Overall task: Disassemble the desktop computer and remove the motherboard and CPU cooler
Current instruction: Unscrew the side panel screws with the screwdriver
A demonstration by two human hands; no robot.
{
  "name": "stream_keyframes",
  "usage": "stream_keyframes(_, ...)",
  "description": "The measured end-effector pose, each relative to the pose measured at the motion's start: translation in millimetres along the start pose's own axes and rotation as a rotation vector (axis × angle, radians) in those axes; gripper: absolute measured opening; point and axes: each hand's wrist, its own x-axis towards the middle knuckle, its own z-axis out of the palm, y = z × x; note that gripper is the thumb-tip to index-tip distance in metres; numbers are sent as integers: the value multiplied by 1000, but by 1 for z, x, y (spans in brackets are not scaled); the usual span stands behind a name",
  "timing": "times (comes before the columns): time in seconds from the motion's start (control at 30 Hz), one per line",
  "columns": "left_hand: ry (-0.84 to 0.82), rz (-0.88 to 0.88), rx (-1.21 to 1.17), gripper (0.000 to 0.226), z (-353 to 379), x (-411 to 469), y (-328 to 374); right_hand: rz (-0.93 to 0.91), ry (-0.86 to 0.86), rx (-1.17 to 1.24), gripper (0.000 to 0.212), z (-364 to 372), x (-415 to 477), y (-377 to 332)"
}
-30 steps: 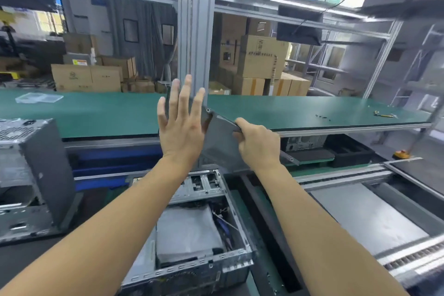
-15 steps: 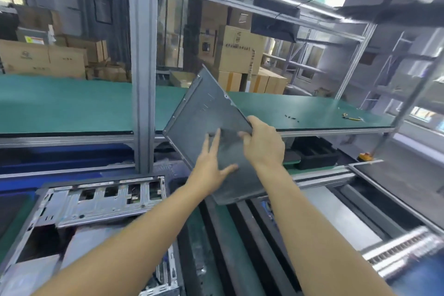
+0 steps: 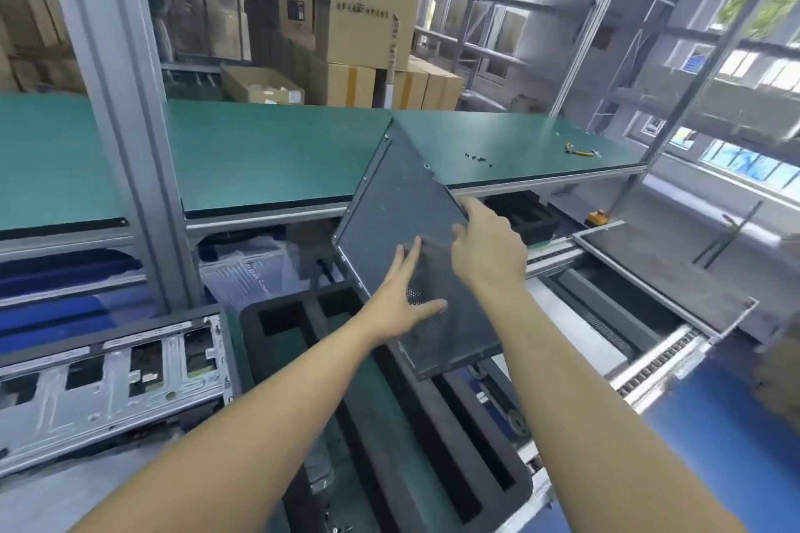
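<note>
Desktop computer case (image 3: 108, 376) sits bottom left on bench, bare metal frame with cutouts showing, insides mostly out of shot. Side panel (image 3: 402, 221) off it and up in air, tilted, over black foam tray (image 3: 433, 446), well apart from case. Right hand (image 3: 489, 247) grips panel's right edge, fingers curled round it. Left hand (image 3: 402, 299) flat on panel face by mesh vent, fingers straight and spread, thumb out. Few loose screws (image 3: 478, 158) and yellow-handled tool (image 3: 580, 151) on green shelf (image 3: 259, 151) behind, cardboard boxes (image 3: 363, 13) stacked further back

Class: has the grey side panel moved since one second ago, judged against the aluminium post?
Yes. The side panel, then at the aluminium post, is now well to its right.
</note>
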Motion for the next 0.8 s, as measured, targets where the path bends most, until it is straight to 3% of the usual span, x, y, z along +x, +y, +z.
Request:
stream_keyframes(0.5,-54,-170,-223,96,66,122,-62,48,-197,-123,14,91,85,81)
stream_keyframes(0.8,-99,-298,-220,87,88,150,-88,144,-321,-113,8,130,116,107)
